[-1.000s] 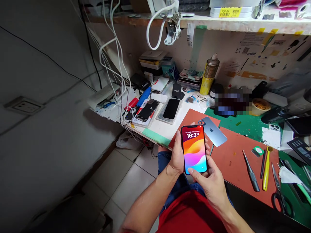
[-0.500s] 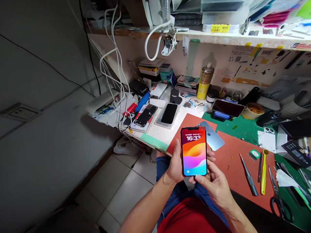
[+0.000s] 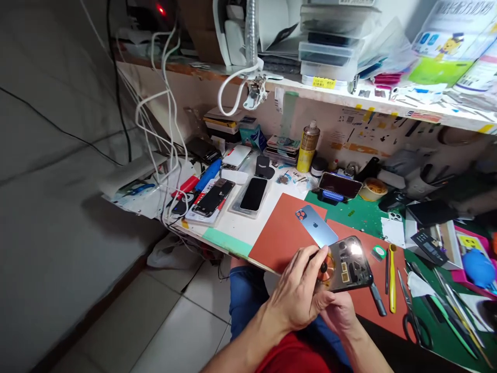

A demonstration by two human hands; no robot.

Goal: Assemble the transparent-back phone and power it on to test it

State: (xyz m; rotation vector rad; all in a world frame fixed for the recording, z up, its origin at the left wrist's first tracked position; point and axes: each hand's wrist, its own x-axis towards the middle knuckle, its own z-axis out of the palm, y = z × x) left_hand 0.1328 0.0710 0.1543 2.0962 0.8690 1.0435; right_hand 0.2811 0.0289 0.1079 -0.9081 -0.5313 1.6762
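Both of my hands hold a phone, its back turned up and tilted, with inner parts, a copper coil and gold pieces showing. My left hand lies over the phone's near left end, fingers on the coil area and thumb along the lower edge. Under that end is my right hand, its fingers partly hidden beneath the phone. Just behind, a blue phone back panel with an apple logo lies on the reddish mat.
A dark-screened phone and a phone part lie at the left. Tweezers, a yellow tool and scissors lie at the right. A spray can stands behind, under a shelf with a hanging white cable.
The phone has been turned from its lit screen to its open back and has moved right. My left hand now reaches over it. The camera view has shifted.
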